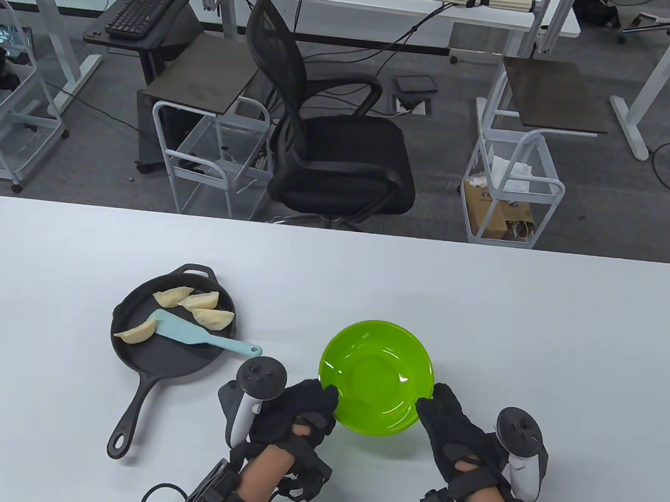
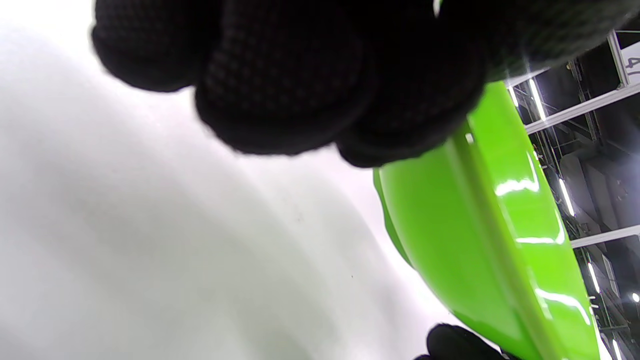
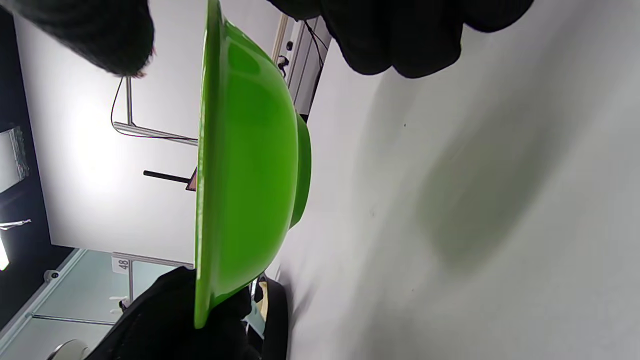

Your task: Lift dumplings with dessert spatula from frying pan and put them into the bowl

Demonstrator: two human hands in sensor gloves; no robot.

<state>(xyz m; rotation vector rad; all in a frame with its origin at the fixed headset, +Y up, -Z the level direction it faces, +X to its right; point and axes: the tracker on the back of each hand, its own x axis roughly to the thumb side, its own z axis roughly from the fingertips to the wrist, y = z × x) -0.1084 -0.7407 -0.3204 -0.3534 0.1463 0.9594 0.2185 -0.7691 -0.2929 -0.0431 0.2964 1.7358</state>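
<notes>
While all four dumplings (image 1: 193, 313) remain in the frying pan (image 1: 149, 358) at lower left (spatula (image 1: 191, 334) resting there too), we see left hand (image 1: 295, 411) and right hand (image 1: 454, 434) gripping the empty bowl (image 1: 376, 377) by its rim; nothing transferred yet.

The bowl (image 1: 376, 377) is flanked by both hands, the left hand (image 1: 295, 411) at its left rim and the right hand (image 1: 453, 428) at its right rim. Beyond and left of the left hand, the way is blocked by the frying pan (image 1: 173, 331), with the spatula (image 1: 203, 336) handle jutting toward that hand. Bare table (image 1: 535, 334) is left beyond and right of the right hand.
</notes>
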